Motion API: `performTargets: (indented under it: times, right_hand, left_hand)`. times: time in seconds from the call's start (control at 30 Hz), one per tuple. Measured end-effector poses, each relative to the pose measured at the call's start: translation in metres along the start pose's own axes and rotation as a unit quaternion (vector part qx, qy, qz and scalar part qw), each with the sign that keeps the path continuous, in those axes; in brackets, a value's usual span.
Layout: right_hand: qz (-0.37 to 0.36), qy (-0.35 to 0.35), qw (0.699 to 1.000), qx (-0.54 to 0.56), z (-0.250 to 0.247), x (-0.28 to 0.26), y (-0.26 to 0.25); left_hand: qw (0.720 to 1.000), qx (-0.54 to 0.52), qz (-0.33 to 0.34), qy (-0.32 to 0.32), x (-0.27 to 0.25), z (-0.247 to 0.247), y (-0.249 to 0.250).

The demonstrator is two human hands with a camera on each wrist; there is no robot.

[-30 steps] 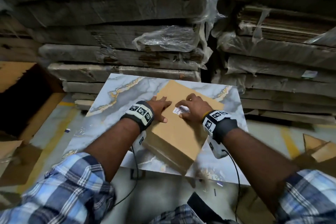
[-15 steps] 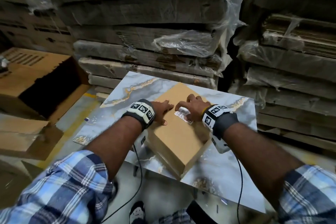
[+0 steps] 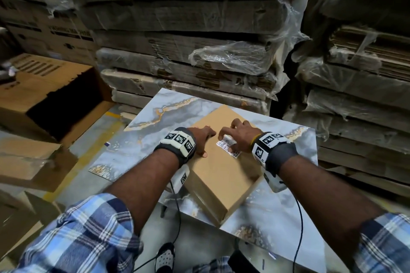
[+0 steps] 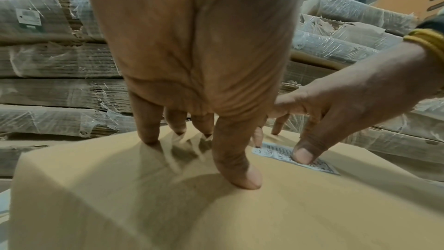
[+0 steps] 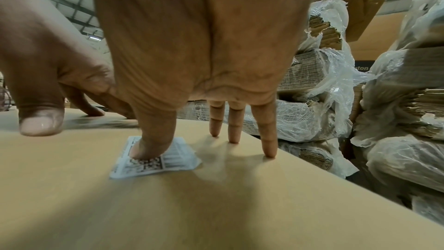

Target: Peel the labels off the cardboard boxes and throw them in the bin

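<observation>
Right wrist view: spread, straight fingers (image 5: 153,140) of both hands on smooth tan box (image 5: 216,206), thumb on curling paper label (image 5: 177,161)

Marbled tabletop (image 3: 155,122) at frame centre. Plastic-wrapped stacks of flattened cardboard (image 3: 177,17) fill the upper frame. Open carton (image 3: 40,86) at left, on the floor.

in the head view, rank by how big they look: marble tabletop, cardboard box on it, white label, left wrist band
1. marble tabletop
2. cardboard box
3. left wrist band, though it sits a little nearer the camera than the box top, so its size is somewhat flattered
4. white label, partly covered by the right hand
</observation>
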State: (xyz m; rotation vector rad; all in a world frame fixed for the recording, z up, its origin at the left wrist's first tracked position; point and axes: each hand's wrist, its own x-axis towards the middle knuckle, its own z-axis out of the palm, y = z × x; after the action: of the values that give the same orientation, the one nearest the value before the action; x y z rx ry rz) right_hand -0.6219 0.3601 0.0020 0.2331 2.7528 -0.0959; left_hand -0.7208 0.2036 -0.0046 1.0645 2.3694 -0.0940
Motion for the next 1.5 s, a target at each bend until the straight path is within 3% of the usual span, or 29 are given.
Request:
performTargets:
  times: [1.5]
  right_hand:
    - [0.005, 0.0, 1.0, 0.023, 0.0061, -0.0038, -0.0028]
  left_hand:
    - [1.0, -0.007, 0.003, 0.013, -0.0039, 0.0042, 0.0023]
